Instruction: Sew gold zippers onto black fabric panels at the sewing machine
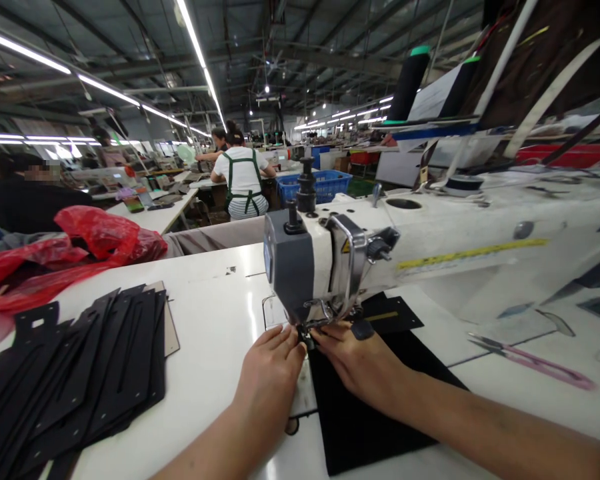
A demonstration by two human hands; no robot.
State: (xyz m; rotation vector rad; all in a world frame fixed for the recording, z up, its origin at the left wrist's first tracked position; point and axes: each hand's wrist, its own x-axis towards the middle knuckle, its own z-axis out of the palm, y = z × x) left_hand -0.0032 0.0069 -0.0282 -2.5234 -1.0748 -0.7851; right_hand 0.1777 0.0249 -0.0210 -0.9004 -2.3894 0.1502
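A white and grey sewing machine [330,253] stands on the white table [215,320]. Under its needle lies a black fabric piece [360,420]. My left hand [273,377] rests on the table left of the needle, its fingertips at the presser foot. My right hand [363,363] lies flat on the black fabric just right of the needle, with its fingers pointing at the foot. Both sets of fingertips almost meet under the machine head. What they pinch there is too small to tell.
A stack of black cut pieces [75,380] fans out at the left. Red plastic bags [70,257] lie behind it. Pink-handled snips [530,360] lie at the right. Thread cones [410,83] stand above the machine. A person in a green apron [241,177] works further back, beside blue crates [325,183].
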